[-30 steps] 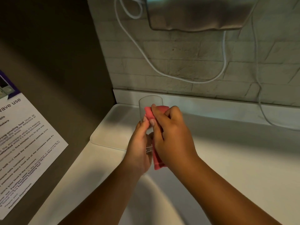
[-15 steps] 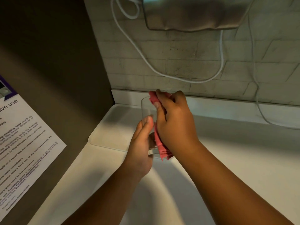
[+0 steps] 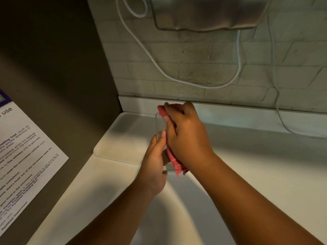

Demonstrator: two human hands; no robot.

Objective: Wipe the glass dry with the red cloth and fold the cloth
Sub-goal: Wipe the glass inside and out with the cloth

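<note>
A clear drinking glass [image 3: 160, 123] is held upright above the white counter, its lower part wrapped by my left hand [image 3: 155, 163]. My right hand [image 3: 185, 133] presses the red cloth [image 3: 174, 160] against the glass's right side and over its rim. The cloth shows as a bunched edge above my fingers and as a loose tail hanging below my palm. Most of the glass is hidden by both hands.
A white tray [image 3: 115, 138] lies on the counter [image 3: 265, 165] in the back-left corner. A metal dispenser [image 3: 208, 13] and white cables [image 3: 194, 82] hang on the brick wall. A printed notice [image 3: 23, 156] is fixed to the dark left panel.
My right hand has slid the cloth up the glass, from the middle of its side to the rim. The left hand keeps its hold on the lower part.
</note>
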